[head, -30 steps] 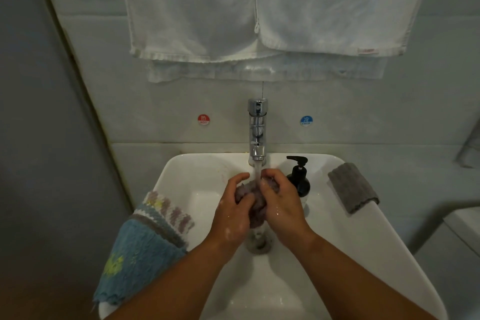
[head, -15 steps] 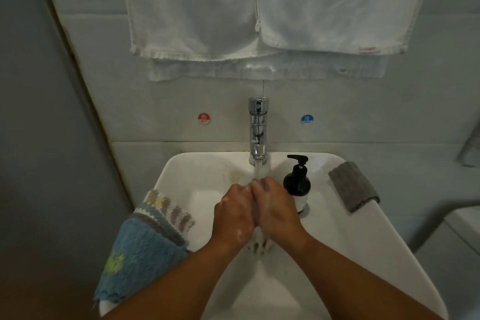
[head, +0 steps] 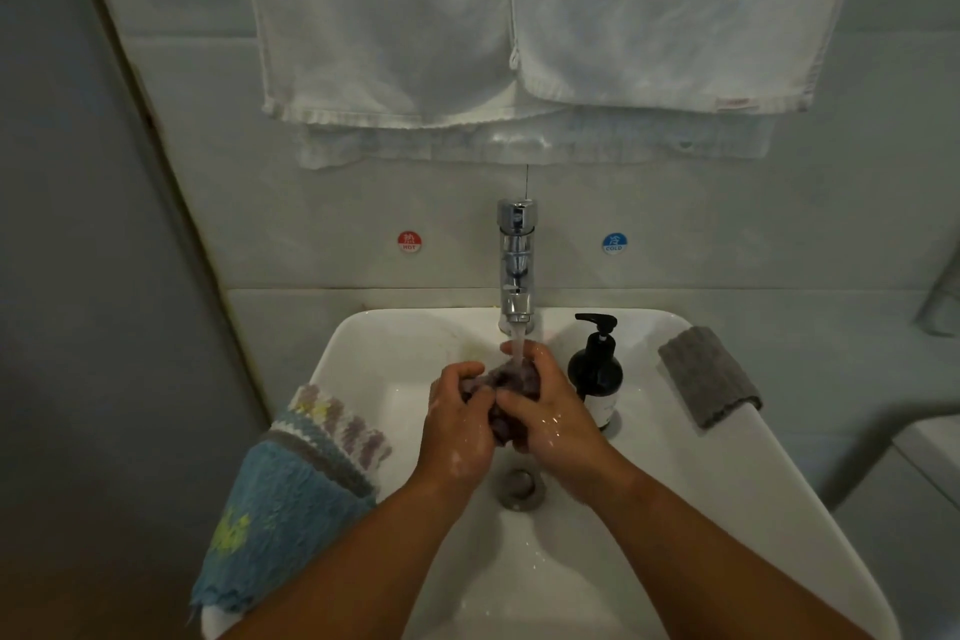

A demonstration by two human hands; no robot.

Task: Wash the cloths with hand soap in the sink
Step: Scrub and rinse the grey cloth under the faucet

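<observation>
Gripping a bunched, dark purplish cloth (head: 511,382) from both sides, the left hand (head: 457,424) and right hand (head: 550,411) curl their fingers round it just below the centre of the frame, over the white sink (head: 675,473) and above its metal drain (head: 521,488). Water (head: 518,346) from the chrome faucet (head: 516,265) falls onto the cloth, and droplets and suds speckle both hands. Just right of the right hand, partly hidden by it, a black pump bottle of hand soap (head: 596,372) stands on the sink's rim; its pale label is too small to read. Further right a folded grey ribbed cloth (head: 709,382) drapes over the rim's corner. At lower left a blue terry cloth (head: 280,509) with a striped border and a yellow-green motif hangs over the sink's left edge. On the tiled wall a round red sticker (head: 409,241) reads "HOT" left of the faucet, and a blue sticker (head: 614,243) reads "COLD" to its right. White towels (head: 519,16) hang across the top of the frame; the right one's small red tag is unreadable.
</observation>
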